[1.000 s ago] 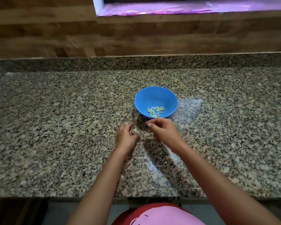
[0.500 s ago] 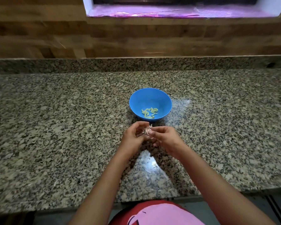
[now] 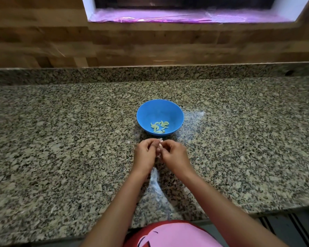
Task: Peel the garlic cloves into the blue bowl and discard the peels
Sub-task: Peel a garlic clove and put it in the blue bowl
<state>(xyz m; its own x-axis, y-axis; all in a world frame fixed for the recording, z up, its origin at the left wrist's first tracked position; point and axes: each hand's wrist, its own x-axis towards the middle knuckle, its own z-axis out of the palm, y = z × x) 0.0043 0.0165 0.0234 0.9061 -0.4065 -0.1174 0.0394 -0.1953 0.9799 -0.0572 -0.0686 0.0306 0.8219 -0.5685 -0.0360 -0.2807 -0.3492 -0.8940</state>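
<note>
- Head view: both hands meet over the speckled granite counter (image 3: pixel 61 139), just in front of the blue bowl (image 3: pixel 159 109) and a little nearer the person.
- The left hand (image 3: pixel 144 153) has its fingers curled in, pinching a small garlic clove (image 3: pixel 160 144) from the left side.
- The right hand (image 3: pixel 173 154) is curled the same way, with its fingertips closed on the clove from the right, so the two hands touch around it.
- Only a pale sliver of the clove and a scrap of papery skin at its top show between the fingers; most of it is hidden.
- The bowl stands upright on the counter near the middle of the view, apart from the hands.
- Inside it, a small heap of peeled cloves (image 3: pixel 159 127), pale yellow-green, lies on the bottom toward the near side.
- A glossy patch of light reflects off the counter beside the bowl's right side and between the forearms.
- Behind the counter runs a low granite upstand, then a wood-panelled wall (image 3: pixel 150 47) and a window sill (image 3: pixel 185 16) with a pink-violet sheen.
- At the bottom edge, a pink and red garment (image 3: pixel 177 234) shows against the counter's front edge.
</note>
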